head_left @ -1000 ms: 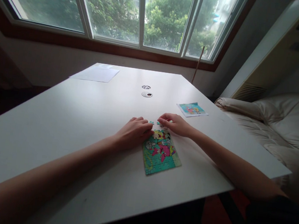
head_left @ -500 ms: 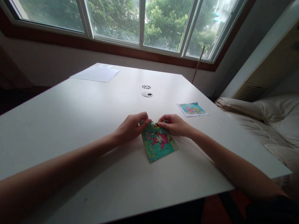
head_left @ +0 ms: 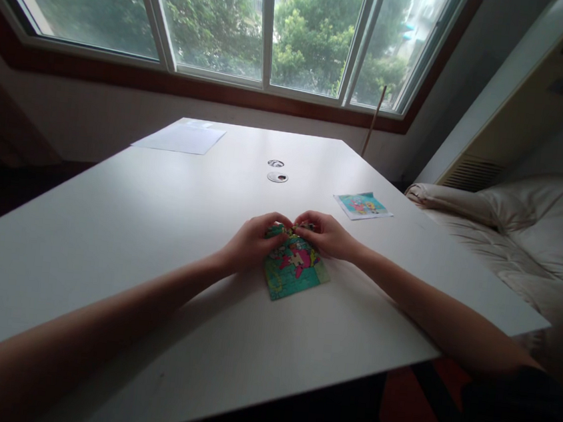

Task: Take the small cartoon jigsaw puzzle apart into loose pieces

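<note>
Left hand point(head_left: 262, 241): in on the far left corner of the puzzle, fingers closed around it, thumb laid over the picture side.
Right hand point(head_left: 325, 234): right opposite, thumb and fingers narrowed to a pinch on the far edge, the two hands' fingertips almost meeting.
Puzzle point(head_left: 296, 284): green and pink, between the hands near the front of the white table point(head_left: 159, 225), near corners in plain sight, far edge mostly covered by fingers; a pale piece-shaped patch shows amid the pink. Whether that far edge is lifted, I can't tell.
Picture card point(head_left: 362, 207): lying flat beyond the right hand, well apart from the puzzle.
Round discs point(head_left: 277, 178): two of them, one behind the other, mid-table.
White sheet point(head_left: 183, 139): out at the far left corner.
Window point(head_left: 309, 39): trees filling the panes behind it all.
</note>
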Tool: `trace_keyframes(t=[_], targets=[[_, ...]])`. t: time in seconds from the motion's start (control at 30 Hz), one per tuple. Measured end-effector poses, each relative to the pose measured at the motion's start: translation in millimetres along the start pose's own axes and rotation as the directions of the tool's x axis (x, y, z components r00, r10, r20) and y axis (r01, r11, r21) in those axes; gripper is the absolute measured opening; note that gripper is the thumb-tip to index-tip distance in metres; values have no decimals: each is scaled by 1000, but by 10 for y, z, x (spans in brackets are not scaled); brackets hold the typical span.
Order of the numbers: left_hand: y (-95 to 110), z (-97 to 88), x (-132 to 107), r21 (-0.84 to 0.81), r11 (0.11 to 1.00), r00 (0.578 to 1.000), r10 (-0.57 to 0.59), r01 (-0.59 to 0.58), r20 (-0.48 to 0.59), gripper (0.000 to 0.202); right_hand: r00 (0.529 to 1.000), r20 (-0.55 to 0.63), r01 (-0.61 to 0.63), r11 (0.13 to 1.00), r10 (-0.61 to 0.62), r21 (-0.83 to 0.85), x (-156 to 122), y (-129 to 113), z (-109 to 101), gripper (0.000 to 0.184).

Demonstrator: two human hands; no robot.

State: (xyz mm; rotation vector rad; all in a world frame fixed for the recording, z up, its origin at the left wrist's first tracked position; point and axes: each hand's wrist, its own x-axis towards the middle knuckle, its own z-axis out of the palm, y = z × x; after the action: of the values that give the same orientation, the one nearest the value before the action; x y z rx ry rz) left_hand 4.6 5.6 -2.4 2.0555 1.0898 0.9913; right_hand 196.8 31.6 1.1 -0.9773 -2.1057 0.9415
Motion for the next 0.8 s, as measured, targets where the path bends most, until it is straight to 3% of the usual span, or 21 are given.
trace_keyframes(t=[0.23,0.5,0.8], targets=[[-59,2,5,28,999,999,30,-30,-29,18,999,35,19,993,-23,113,-1,-29,24,22],[-99,25,-8,-12,1000,999,-7,6,-51,20,999,-2,38,979,-38,203,21,-7,30,26],[-75,27,-11,-59,998,999,-29,27,-35,22,1000,-27,21,977,-16,213,8,-11,84,26]])
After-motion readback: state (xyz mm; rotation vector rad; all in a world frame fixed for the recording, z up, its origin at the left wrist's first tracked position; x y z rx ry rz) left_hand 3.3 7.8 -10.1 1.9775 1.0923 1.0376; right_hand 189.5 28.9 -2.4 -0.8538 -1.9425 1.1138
